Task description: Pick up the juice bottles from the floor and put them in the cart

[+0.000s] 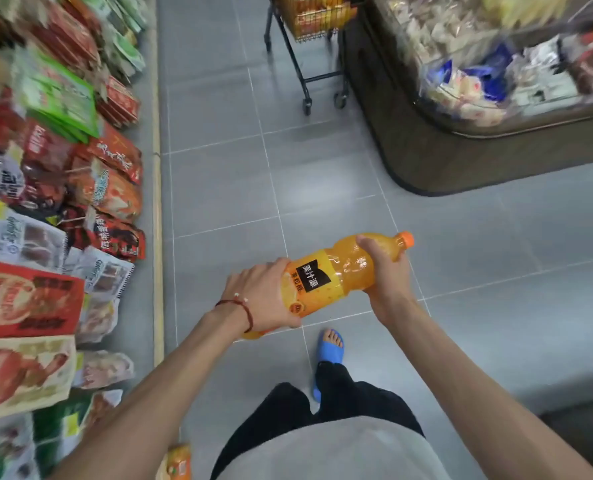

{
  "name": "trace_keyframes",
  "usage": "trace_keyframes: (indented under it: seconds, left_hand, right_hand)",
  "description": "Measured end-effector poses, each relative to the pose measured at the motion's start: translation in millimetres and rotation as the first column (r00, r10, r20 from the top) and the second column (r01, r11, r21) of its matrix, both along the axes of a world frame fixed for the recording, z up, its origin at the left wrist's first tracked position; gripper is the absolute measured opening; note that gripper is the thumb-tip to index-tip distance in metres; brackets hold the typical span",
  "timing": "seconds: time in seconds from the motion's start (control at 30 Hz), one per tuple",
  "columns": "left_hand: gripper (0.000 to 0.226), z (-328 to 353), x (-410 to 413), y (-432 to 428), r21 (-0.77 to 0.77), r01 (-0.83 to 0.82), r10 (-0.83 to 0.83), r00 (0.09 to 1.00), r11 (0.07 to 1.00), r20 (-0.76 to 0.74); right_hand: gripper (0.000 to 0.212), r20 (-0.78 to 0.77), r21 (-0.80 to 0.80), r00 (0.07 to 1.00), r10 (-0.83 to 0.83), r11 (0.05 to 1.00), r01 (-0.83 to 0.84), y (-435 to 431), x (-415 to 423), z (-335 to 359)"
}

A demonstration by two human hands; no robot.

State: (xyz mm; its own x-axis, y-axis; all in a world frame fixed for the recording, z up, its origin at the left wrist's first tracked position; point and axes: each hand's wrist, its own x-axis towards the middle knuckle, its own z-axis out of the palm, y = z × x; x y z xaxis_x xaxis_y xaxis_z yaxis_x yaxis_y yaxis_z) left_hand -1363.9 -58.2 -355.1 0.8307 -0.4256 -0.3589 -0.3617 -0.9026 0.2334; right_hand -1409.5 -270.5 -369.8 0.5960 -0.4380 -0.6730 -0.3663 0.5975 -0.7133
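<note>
juice bottle (336,271) held sideways between left hand (260,292) and right hand (385,268).

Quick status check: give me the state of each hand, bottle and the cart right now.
Juice bottle: off the floor, lying sideways, capped, held at both ends.
Left hand: closed around the bottle's base.
Right hand: closed around its neck end.
Second bottle: partly visible at the lower edge.
Cart: standing ahead in the aisle, already holding goods.

You are holding an orange juice bottle (336,275) sideways above the grey floor (219,188), left hand (264,296) gripping its base, right hand (385,268) clasping its neck. The cart (309,26) is standing well ahead.
</note>
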Motion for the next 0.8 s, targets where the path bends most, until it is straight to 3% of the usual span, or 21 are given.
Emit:
trace_keyframes:
  seconds: [0.33, 0.8]
  left_hand:
    - [0.091, 0, 173, -6, -0.04, -0.129, 0.127, 0.991, 0.991, -0.032]
    - [0.095, 9, 500, -5, -0.067, -0.003, 0.001, 1.0, 0.998, -0.031]
  right_hand:
    - [0.08, 0.006, -0.034, 0.995, 0.104, 0.994, -0.104, -13, 201, 7]
    - [0.061, 0.019, -0.062, 1.0, 0.009, 0.998, -0.008, -8, 497, 18]
